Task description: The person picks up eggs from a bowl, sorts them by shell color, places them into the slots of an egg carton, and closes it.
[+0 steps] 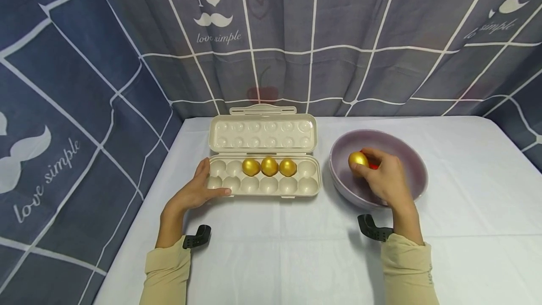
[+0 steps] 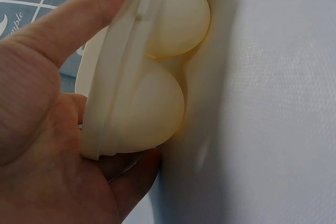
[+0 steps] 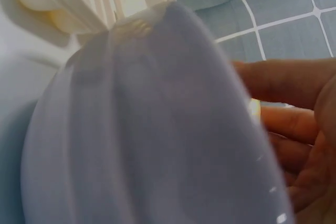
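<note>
Beige sleeves (image 1: 167, 274) lie nearest; behind, a checked curtain (image 1: 281, 18) hangs past a white-covered table (image 1: 275, 258); on it an open egg carton (image 1: 262, 134) lies left of a mauve bowl (image 1: 344, 156); the left hand (image 1: 191, 194) grips the carton's left end; the right hand (image 1: 390, 178), at the bowl, pinches one golden egg (image 1: 357, 159); three golden eggs (image 1: 269, 166) sit adjacent in the carton's back row

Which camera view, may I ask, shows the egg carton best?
The head view: the egg carton lies open there, nearly whole, its left end partly behind the left hand. The left wrist view shows one end side-on; the right, a portion beyond the bowl.
</note>
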A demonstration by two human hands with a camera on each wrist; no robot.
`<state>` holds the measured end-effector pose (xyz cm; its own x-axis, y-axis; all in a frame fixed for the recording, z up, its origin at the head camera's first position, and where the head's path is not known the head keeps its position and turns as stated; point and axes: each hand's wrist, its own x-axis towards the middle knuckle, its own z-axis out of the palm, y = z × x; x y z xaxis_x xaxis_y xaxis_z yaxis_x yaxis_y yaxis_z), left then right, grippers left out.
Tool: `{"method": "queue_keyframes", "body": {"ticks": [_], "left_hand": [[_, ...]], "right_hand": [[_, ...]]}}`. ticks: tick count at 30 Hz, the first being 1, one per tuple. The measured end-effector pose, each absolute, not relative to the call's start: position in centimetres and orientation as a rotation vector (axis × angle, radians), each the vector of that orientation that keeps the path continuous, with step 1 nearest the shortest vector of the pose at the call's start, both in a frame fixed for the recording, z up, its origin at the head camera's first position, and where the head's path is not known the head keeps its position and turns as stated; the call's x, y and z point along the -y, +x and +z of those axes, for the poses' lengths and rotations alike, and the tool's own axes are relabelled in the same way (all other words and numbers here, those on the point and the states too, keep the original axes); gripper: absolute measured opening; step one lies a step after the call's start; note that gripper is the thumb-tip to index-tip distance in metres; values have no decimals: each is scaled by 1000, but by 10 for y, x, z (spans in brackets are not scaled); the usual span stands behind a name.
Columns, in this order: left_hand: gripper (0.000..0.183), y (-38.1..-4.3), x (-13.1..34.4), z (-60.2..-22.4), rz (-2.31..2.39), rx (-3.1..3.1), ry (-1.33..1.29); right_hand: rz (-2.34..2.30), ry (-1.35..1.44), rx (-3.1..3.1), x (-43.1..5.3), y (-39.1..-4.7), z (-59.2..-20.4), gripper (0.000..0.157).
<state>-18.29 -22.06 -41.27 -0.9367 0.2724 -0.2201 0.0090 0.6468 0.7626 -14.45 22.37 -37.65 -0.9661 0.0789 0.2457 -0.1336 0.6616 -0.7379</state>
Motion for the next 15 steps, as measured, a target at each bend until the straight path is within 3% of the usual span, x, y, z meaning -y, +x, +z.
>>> {"method": "queue_keyframes", "body": {"ticks": [15], "left_hand": [[122,-182,221,-414,1205,-2562,249]], "right_hand": [[1369,100,2414,-190,-147,-370,38]]}}
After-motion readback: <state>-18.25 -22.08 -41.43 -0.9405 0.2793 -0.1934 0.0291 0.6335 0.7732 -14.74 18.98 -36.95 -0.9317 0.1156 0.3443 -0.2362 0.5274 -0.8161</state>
